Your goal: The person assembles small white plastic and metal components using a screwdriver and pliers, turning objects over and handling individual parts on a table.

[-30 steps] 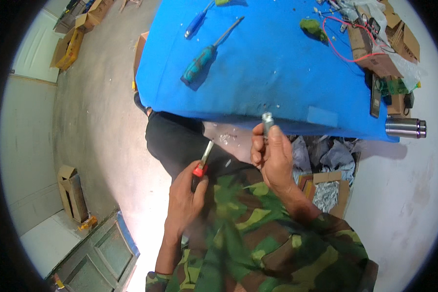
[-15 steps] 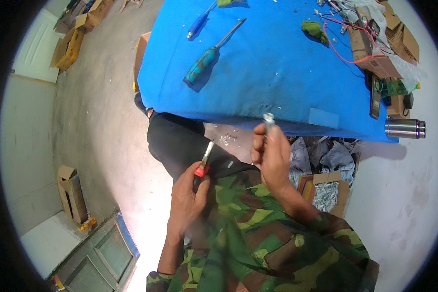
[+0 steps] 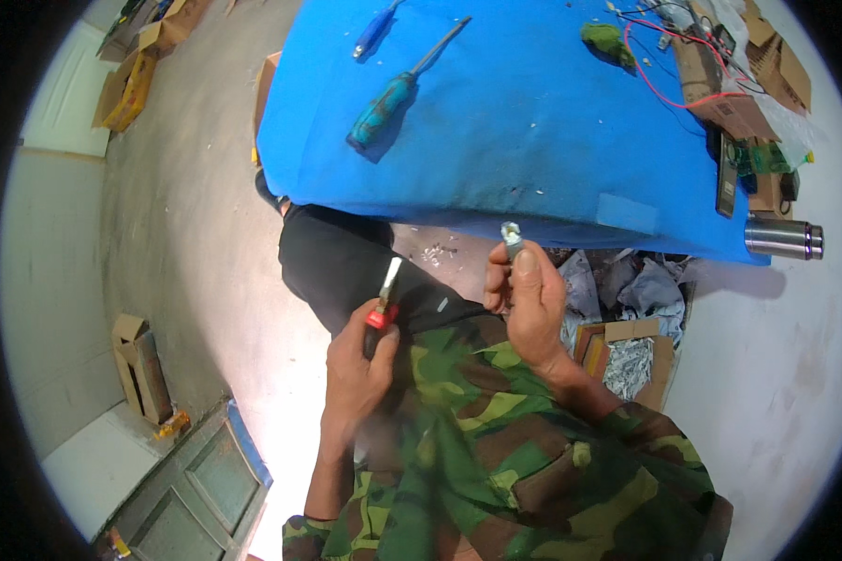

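My left hand point(image 3: 357, 367), above my lap, is closed round a flat-bladed screwdriver point(image 3: 387, 297) with a red and black handle. Its pale metal blade points up toward the table. To the right, my right hand point(image 3: 531, 297) pinches a small silvery piece point(image 3: 511, 236) between thumb and fingers, just short of the table's near edge. This piece has a jagged, whitish upper end; its lower part is hidden in my fingers, so I cannot tell its kind. Blade and piece are apart. A teal-handled screwdriver point(image 3: 384, 114) lies on the blue-covered table point(image 3: 496, 122).
A blue-handled tool point(image 3: 374, 34) and a green cloth point(image 3: 607, 43) lie farther back. Cables and cardboard crowd the right side, near a steel flask point(image 3: 784, 238). Under the table stand grey bags point(image 3: 650, 294) and a box of silvery scraps point(image 3: 630, 366). White bits litter the floor.
My left hand and its screwdriver have risen slightly. My right hand has turned a little, so the silvery piece's jagged end shows more clearly. The view has shifted slightly.
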Available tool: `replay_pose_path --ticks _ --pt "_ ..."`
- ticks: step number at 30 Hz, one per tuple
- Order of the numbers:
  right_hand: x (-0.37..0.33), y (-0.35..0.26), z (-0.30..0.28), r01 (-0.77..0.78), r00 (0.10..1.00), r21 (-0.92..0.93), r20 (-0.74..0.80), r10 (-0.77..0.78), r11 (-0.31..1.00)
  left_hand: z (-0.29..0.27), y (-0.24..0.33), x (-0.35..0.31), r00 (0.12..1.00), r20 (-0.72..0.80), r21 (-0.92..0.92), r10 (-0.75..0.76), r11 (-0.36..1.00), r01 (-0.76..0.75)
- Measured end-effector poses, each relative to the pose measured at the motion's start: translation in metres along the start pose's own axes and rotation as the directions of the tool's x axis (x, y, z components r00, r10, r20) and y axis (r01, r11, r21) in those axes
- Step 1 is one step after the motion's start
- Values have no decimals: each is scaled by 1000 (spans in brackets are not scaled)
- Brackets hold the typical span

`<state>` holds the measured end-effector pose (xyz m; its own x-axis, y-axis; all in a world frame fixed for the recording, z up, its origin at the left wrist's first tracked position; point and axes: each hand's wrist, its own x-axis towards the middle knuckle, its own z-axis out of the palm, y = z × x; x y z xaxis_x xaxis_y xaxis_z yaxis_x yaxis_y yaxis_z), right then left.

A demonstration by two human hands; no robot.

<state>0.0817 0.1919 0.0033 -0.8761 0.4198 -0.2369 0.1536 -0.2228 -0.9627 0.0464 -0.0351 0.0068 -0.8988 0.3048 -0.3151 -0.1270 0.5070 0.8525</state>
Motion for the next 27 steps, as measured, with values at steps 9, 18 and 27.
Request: replay_pose_path --ticks 9,18,27 --pt "7 13 2 -21 997 -24 -71 19 999 0 1 -3 1000 -12 37 10 999 -10" --pt "-3 30 -1 318 882 -390 457 -118 864 -3 0 2 1000 23 -34 -14 999 15" --pt "18 49 -54 -27 997 -623 35 62 782 -4 -8 0 997 22 -104 -69 992 70"
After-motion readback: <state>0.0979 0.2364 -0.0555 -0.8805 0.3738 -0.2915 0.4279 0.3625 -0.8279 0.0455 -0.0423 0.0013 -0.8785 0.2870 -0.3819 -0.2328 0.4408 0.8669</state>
